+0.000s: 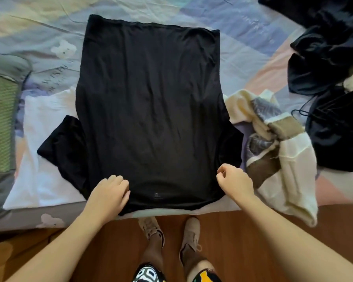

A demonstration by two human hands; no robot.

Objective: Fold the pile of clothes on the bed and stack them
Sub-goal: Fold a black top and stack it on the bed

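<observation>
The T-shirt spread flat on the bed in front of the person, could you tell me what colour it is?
The T-shirt is plain black, seen clearly in the head view.

A black T-shirt (151, 110) lies spread flat (collar nearest) beside dark unfolded clothes (330, 78).

The black T-shirt (151, 110) covers much of the white garment (43, 159) under it, so that garment's right part is hidden. The small print near the shirt's collar at 6 o'clock is too small to read. The dark clothes pile (330, 74) at 2 o'clock is cut off by the top and right edges, its pieces hard to tell apart. The green cushion (2, 123) at 9 o'clock runs off the left edge. Whether the right hand (234, 182) pinches cloth cannot be told.
</observation>
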